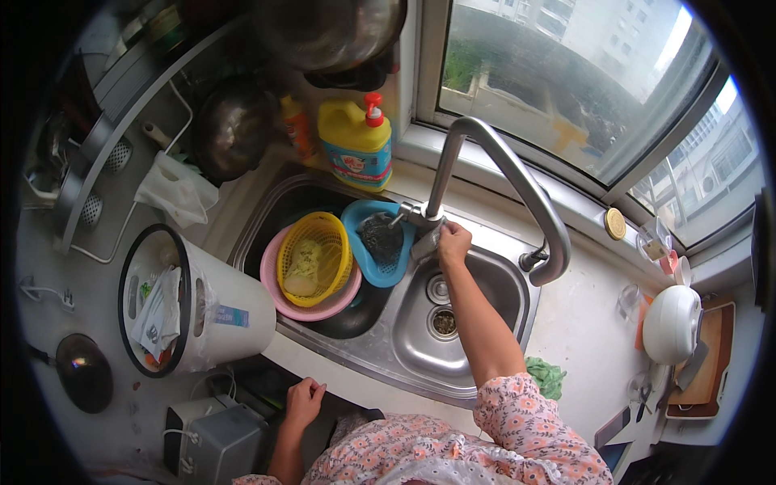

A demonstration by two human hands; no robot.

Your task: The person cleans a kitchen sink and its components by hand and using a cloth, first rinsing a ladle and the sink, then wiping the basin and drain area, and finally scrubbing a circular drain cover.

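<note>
My right hand (454, 242) grips a grey cloth (427, 244) against the sink ledge, just beside the base of the steel faucet (445, 163). Below that forearm lies the right basin (418, 339) of the steel double sink, with a drain strainer (444, 322) holding bits of debris. In the left basin, a yellow plastic basket (332, 276) containing a pale green vegetable (303, 267) rests in a pink bowl (273, 291). Beside it, a blue draining basket (388, 276) holds a dark scouring pad (382, 237). My left hand (305, 400) hangs loosely curled before the counter edge, nothing visible in it.
A yellow detergent jug (354, 142) with a red pump stands behind the left basin. The white trash bin (236, 303) is at the left. A green cloth (545, 377) lies right of the sink. Farther right are a white appliance (670, 324) and a cutting board (706, 364).
</note>
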